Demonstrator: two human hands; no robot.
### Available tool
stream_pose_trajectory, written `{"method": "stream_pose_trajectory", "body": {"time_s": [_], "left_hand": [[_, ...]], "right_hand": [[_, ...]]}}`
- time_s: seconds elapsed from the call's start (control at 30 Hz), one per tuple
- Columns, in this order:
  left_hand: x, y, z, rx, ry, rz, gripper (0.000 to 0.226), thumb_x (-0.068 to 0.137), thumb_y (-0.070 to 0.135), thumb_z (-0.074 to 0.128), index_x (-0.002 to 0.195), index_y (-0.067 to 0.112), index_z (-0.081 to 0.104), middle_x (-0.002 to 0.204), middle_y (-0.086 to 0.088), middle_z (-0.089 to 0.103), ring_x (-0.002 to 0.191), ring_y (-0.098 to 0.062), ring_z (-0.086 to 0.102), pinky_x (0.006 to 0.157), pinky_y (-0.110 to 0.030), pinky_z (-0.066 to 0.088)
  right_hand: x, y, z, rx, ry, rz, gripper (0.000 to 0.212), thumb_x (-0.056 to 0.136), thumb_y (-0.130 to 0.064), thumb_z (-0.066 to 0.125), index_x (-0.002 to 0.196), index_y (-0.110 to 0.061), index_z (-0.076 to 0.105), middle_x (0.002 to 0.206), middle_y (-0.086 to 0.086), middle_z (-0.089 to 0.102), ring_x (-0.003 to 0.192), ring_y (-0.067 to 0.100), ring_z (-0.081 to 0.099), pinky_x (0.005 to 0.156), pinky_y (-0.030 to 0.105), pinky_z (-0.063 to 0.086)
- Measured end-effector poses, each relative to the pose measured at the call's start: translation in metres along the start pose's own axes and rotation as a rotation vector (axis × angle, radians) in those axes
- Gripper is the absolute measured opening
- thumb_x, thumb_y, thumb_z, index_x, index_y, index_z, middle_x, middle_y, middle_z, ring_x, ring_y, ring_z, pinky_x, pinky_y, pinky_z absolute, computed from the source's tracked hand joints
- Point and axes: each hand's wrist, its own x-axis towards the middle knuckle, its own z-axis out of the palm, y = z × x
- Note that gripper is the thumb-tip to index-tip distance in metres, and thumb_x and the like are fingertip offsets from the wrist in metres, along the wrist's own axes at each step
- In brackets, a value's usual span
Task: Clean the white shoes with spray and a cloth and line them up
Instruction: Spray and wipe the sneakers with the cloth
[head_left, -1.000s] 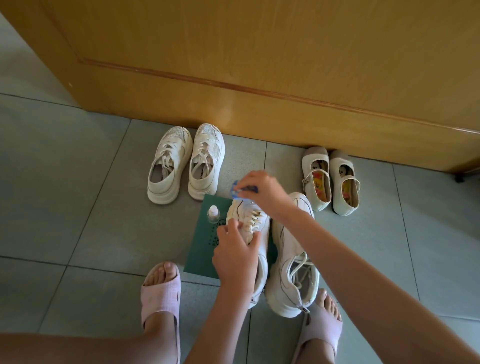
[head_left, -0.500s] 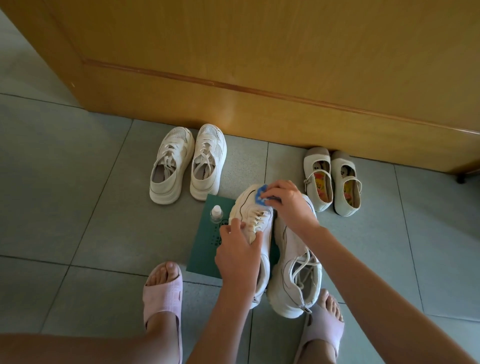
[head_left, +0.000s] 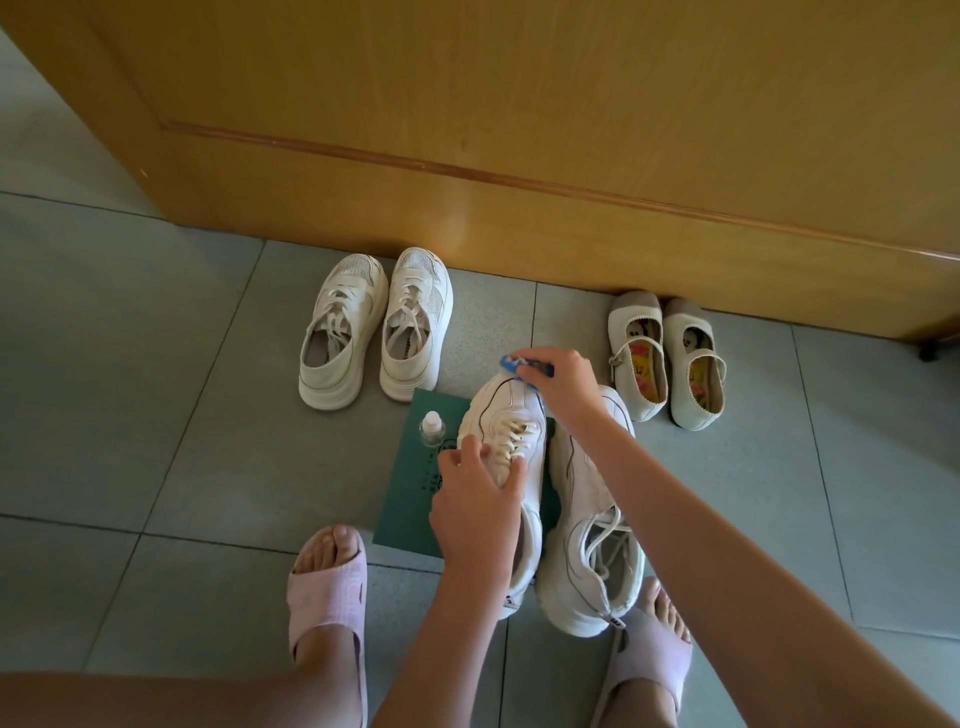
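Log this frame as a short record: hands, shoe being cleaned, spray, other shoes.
left hand: grips the white chunky lace-up sneaker at its laces
right hand: holds a small blue cloth at that sneaker's toe
spray: small clear bottle, white cap, upright on the green mat, left of the sneaker
mate: second chunky sneaker beside it, right
lined up: white mesh sneaker pair and cream strap-shoe pair by the wooden door

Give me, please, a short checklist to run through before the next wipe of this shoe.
1. Left hand grips the shoe at the laces: ok.
2. Right hand pinches the cloth at the shoe's toe: ok.
3. Bottle stands upright on the mat, beside the shoe: ok.
4. Cloth damp enough: cannot tell.
5. Second shoe already clean: cannot tell.
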Motion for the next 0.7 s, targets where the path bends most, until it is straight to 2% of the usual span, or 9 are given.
{"method": "stream_pose_trajectory", "body": {"time_s": [0.07, 0.17, 0.37, 0.47, 0.6, 0.7], "left_hand": [[0.001, 0.0, 0.001, -0.01, -0.004, -0.007, 0.038, 0.089, 0.049, 0.05, 0.114, 0.02, 0.049, 0.115, -0.003, 0.049, 0.089, -0.024, 0.057, 0.069, -0.029, 0.036], [0.002, -0.002, 0.001, -0.029, -0.011, -0.009, 0.039, 0.089, 0.048, 0.05, 0.115, 0.02, 0.05, 0.116, -0.003, 0.049, 0.092, -0.025, 0.058, 0.071, -0.029, 0.038], [0.005, -0.013, -0.003, -0.135, -0.001, 0.015, 0.035, 0.086, 0.047, 0.058, 0.109, 0.021, 0.054, 0.109, -0.001, 0.053, 0.088, -0.021, 0.056, 0.074, -0.032, 0.044], [0.008, -0.018, -0.005, -0.156, -0.002, 0.036, 0.035, 0.085, 0.048, 0.06, 0.107, 0.021, 0.055, 0.105, -0.001, 0.054, 0.086, -0.017, 0.055, 0.073, -0.031, 0.044], [0.007, -0.023, -0.008, -0.206, -0.006, 0.045, 0.033, 0.084, 0.049, 0.06, 0.103, 0.023, 0.055, 0.102, 0.0, 0.055, 0.085, -0.016, 0.054, 0.072, -0.032, 0.043], [0.007, -0.025, -0.01, -0.22, -0.01, 0.034, 0.033, 0.084, 0.048, 0.06, 0.103, 0.022, 0.056, 0.101, 0.0, 0.055, 0.085, -0.016, 0.052, 0.073, -0.032, 0.041]], "right_hand": [[-0.009, 0.003, -0.001, 0.006, 0.038, 0.003, 0.025, 0.091, -0.006, 0.058, 0.113, -0.008, 0.069, 0.108, 0.009, 0.068, 0.088, 0.009, 0.054, 0.067, 0.004, 0.038], [-0.022, 0.005, 0.001, 0.038, 0.113, 0.035, 0.025, 0.091, -0.006, 0.058, 0.114, -0.008, 0.068, 0.11, 0.009, 0.066, 0.094, 0.015, 0.056, 0.079, 0.02, 0.041], [-0.046, 0.003, 0.005, 0.098, 0.145, 0.082, 0.023, 0.09, -0.008, 0.059, 0.112, -0.009, 0.068, 0.109, 0.006, 0.062, 0.099, 0.02, 0.057, 0.086, 0.025, 0.047], [-0.064, 0.002, 0.002, 0.109, 0.118, 0.091, 0.022, 0.09, -0.009, 0.06, 0.111, -0.01, 0.068, 0.106, 0.0, 0.06, 0.093, 0.013, 0.056, 0.076, 0.01, 0.043], [-0.074, 0.0, -0.02, 0.082, -0.048, 0.147, 0.02, 0.09, -0.013, 0.062, 0.109, -0.012, 0.068, 0.084, 0.0, 0.063, 0.061, 0.008, 0.056, 0.055, 0.01, 0.047], [-0.064, -0.004, -0.035, 0.138, -0.102, 0.125, 0.02, 0.09, -0.009, 0.06, 0.109, -0.01, 0.067, 0.074, -0.002, 0.064, 0.054, 0.003, 0.055, 0.054, 0.013, 0.049]]}}
